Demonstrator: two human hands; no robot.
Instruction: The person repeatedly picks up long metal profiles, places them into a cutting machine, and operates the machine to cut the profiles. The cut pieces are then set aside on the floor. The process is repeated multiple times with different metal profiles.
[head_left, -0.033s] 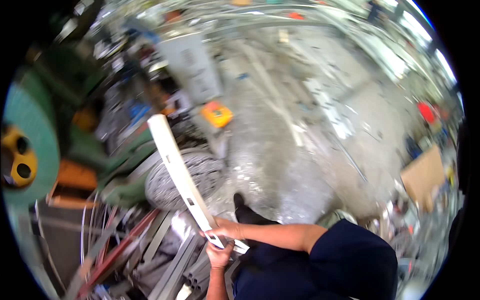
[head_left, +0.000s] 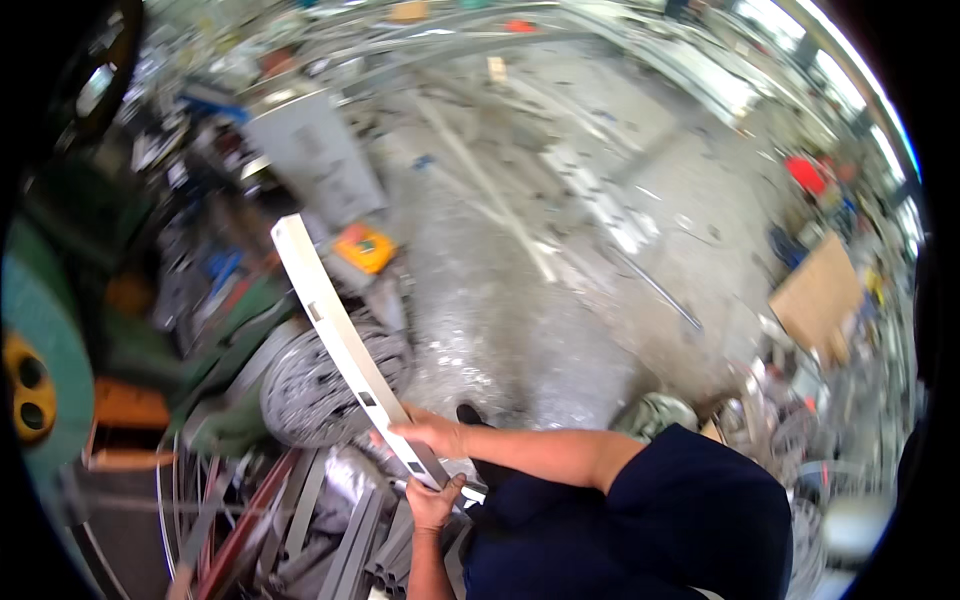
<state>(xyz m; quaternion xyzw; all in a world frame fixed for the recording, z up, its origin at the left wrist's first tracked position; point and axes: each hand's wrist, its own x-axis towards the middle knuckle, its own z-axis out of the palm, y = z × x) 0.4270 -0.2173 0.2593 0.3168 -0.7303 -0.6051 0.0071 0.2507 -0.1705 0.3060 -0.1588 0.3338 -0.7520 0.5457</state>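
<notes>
A long white rectangular metal tube (head_left: 335, 330) with several slots cut along one face slants up and left from my body. Its near end is in my left hand (head_left: 433, 503), with the fingers and thumb wrapped round it. A little farther up the tube, my right hand (head_left: 435, 435) grips it too, the arm reaching across from the right. The tube's far end stands over a round grey coiled bundle (head_left: 290, 395).
Grey metal profiles (head_left: 355, 540) and a red bar (head_left: 250, 520) lie at lower left. Green machinery with a wheel (head_left: 60, 350) stands at far left. An orange-yellow box (head_left: 364, 248) sits ahead near a grey panel (head_left: 318, 155). A cardboard sheet (head_left: 818, 300) is at right.
The surroundings have shifted left in the view. My right hand sits slightly farther up the tube from my left hand. Both hands keep hold of the tube.
</notes>
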